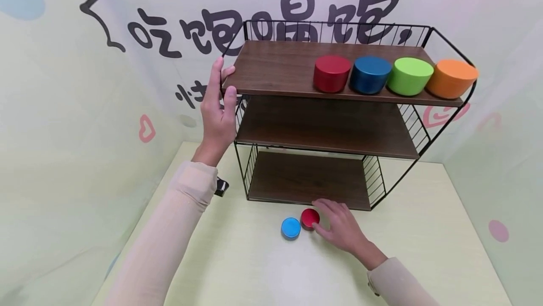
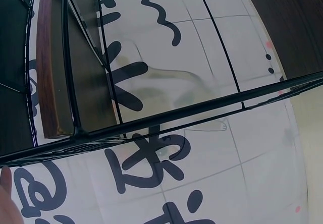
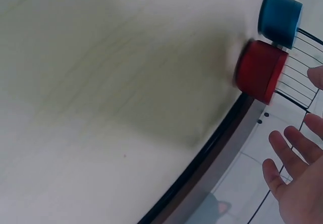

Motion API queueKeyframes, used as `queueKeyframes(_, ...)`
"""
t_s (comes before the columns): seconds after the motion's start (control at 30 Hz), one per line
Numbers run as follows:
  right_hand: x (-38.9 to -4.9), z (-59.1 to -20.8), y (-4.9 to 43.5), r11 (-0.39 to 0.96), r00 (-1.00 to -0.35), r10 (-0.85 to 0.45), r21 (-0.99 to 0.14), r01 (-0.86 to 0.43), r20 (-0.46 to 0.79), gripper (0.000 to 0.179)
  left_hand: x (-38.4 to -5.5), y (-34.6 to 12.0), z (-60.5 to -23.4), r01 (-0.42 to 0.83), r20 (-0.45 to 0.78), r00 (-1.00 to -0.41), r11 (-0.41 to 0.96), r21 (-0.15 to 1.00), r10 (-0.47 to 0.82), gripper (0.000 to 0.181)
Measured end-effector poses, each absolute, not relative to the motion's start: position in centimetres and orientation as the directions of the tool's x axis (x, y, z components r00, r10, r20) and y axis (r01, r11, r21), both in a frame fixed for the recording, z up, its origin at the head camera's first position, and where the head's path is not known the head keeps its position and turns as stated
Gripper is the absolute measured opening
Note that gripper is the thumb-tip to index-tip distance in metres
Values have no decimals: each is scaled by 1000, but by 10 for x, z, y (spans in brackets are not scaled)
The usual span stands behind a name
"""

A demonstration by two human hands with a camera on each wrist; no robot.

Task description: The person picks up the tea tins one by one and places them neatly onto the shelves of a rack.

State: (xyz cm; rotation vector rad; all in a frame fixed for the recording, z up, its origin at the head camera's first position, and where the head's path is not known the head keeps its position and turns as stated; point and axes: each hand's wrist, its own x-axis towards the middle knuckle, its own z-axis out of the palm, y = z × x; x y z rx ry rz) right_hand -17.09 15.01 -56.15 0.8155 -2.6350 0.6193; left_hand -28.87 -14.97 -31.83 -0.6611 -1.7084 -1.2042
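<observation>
My left hand [image 1: 218, 112] grips the front left corner of a black wire rack [image 1: 243, 169] with brown wooden shelves, its thumb in front of the top rail. In the left wrist view only a bit of that hand [image 2: 10, 199] shows at the lower left. On the table before the bottom shelf stand a small round red tin [image 1: 310, 218] and a small round blue tin [image 1: 290, 228], side by side. Fingers spread, my right hand [image 1: 341, 228] is right beside the red tin. In the right wrist view a gap separates the hand [image 3: 298, 176] from the red tin [image 3: 260, 72].
Along the top shelf's right front edge stand a red tin [image 1: 332, 75], a blue tin [image 1: 370, 76], a green tin [image 1: 409, 77] and an orange tin [image 1: 452, 78]. A small black object [image 1: 221, 186] lies left of the rack, partly behind my left sleeve. Printed cloth [image 1: 106, 108] surrounds the table.
</observation>
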Motion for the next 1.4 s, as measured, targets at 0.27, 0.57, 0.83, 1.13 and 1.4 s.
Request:
queueKeyframes(0.27,-172,-573,144,759,-826,-459,-339,-556,328,57,-289,-150,-318,819,894,-442,375,434,-71,50)
queueKeyframes(0.57,-169,-582,141,786,-849,-445,-331,-522,284,56,-289,-150,-319,816,891,-449,373,441,-71,50)
queueKeyframes(0.83,-169,-586,140,770,-834,-448,-335,-543,321,55,-289,-150,-319,821,895,-441,370,434,-70,50)
queueKeyframes(1.13,-171,-585,139,763,-829,-453,-337,-551,329,52,-290,-151,-319,824,900,-432,377,422,-62,50)
queueKeyframes(1.4,-171,-581,140,778,-841,-458,-329,-536,287,53,-289,-152,-319,821,898,-437,384,423,-56,51)
